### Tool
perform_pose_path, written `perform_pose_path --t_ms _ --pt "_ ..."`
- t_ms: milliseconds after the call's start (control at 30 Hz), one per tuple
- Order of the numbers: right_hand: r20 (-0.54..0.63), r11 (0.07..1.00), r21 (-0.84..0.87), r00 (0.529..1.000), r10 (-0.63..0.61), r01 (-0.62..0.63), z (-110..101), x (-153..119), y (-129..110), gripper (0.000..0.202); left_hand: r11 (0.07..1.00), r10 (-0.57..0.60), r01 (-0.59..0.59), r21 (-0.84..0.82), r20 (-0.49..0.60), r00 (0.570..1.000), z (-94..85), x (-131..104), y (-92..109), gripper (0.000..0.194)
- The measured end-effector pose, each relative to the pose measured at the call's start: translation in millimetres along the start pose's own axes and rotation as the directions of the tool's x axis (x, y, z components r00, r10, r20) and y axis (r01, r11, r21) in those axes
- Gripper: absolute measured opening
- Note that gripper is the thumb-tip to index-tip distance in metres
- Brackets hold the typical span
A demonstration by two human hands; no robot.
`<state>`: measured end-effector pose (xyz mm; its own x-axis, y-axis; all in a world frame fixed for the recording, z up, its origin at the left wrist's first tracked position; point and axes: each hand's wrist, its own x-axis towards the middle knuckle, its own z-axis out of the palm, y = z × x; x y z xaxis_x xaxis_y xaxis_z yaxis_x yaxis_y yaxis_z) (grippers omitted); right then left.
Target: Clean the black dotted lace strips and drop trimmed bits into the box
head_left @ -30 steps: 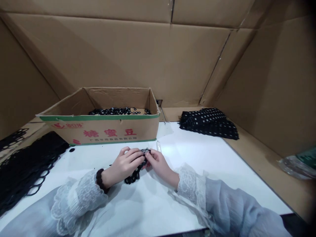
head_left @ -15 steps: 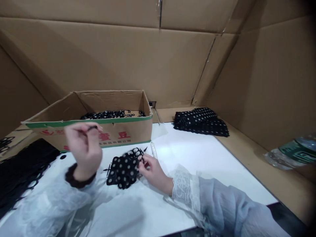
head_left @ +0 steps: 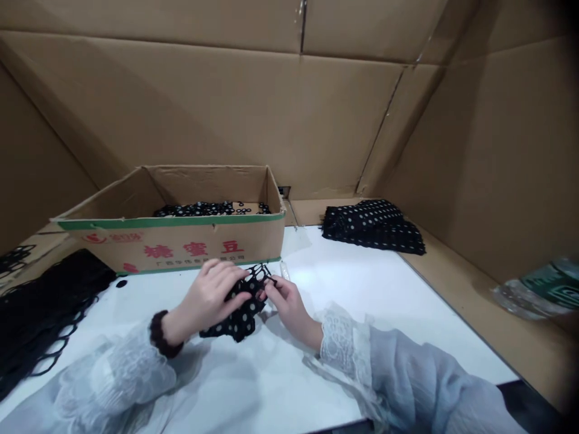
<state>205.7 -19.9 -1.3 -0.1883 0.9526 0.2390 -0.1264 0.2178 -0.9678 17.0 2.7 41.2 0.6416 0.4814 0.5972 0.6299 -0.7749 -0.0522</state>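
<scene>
Your right hand (head_left: 289, 307) pinches the upper right edge of a dotted black piece (head_left: 246, 313), thumb and forefinger clamped on it at the open, looped border. Your left hand (head_left: 210, 292) spreads over the left part of the same piece — its thumb and fingers stand apart, palm down, and you cover some of the dots; how firmly those fingers press, I cannot tell. The piece lies in the middle of the white bench (head_left: 325, 367), in front of an open cardboard box (head_left: 212, 238) with a green rim stripe and red characters. Inside that box you have more black dotted and looped material (head_left: 194, 210). To your left, a dark heap of black netting (head_left: 49, 313) spreads along the bench edge, with a small black disc (head_left: 122, 283) just beside it. Towards the far right corner sits a folded dotted cloth (head_left: 371, 228), well apart from your hands. Farther right, near the cardboard wall (head_left: 511, 169), a clear plastic bottle (head_left: 543, 289) with a green label lies on its side. You wear a dark band (head_left: 163, 334) on your left wrist, below lacy pale cuffs.
</scene>
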Motion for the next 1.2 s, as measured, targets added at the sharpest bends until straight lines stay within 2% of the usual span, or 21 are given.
perform_pose_path --t_ms 33,100,233,333,500,667,800,967,1100,1167,1200 --pt "0.008 1.0 -0.003 1.0 0.008 -0.008 0.1 0.2 0.0 0.03 0.999 -0.005 0.007 -0.044 0.043 0.999 6.6 -5.8 6.6 0.024" --pt "0.009 1.0 -0.003 1.0 0.027 -0.027 0.9 0.7 0.2 0.029 0.995 -0.037 0.042 -0.093 0.059 0.998 15.5 -12.1 13.2 0.025" --pt "-0.006 0.999 0.01 0.999 0.051 -0.051 2.6 1.8 2.6 0.027 0.997 -0.039 0.037 -0.073 -0.023 0.999 19.9 -14.4 13.9 0.024" --pt "0.048 0.998 -0.027 0.998 0.051 -0.049 2.6 1.7 5.8 0.023 0.998 -0.03 0.028 -0.055 -0.032 0.999 20.5 -15.8 14.6 0.022" --pt "0.063 0.996 -0.089 0.998 -0.007 0.013 3.2 0.7 8.5 0.019 0.992 -0.102 0.098 -0.085 -0.05 0.994 24.9 -17.7 15.0 0.021" --pt "0.079 0.989 -0.146 0.997 -0.022 0.034 4.7 1.1 9.2 0.017 0.999 -0.047 0.045 -0.017 -0.12 0.992 26.3 -19.8 16.3 0.013" --pt "0.073 0.987 -0.156 0.997 -0.023 0.034 2.8 3.1 9.6 0.019 0.999 0.032 -0.027 0.035 -0.129 0.991 26.1 -20.0 18.5 0.019" --pt "0.058 0.995 -0.08 0.996 0.069 -0.064 2.9 4.5 9.6 0.025 1.0 0.029 -0.03 -0.008 -0.133 0.991 23.6 -14.4 18.2 0.01" --pt "0.016 0.987 -0.038 0.987 0.158 -0.157 5.3 3.4 10.3 0.028 0.996 0.089 -0.088 0.004 -0.002 0.996 21.7 -14.5 15.8 0.007" --pt "0.001 0.984 -0.018 0.985 0.175 -0.175 5.8 2.7 10.8 0.028 0.993 0.104 -0.103 0.052 -0.021 0.994 20.3 -16.5 12.9 0.006" --pt "-0.01 0.986 -0.016 0.986 0.167 -0.167 5.8 2.3 10.9 0.028 0.995 0.072 -0.067 0.068 -0.071 0.995 18.3 -16.8 10.5 0.006"
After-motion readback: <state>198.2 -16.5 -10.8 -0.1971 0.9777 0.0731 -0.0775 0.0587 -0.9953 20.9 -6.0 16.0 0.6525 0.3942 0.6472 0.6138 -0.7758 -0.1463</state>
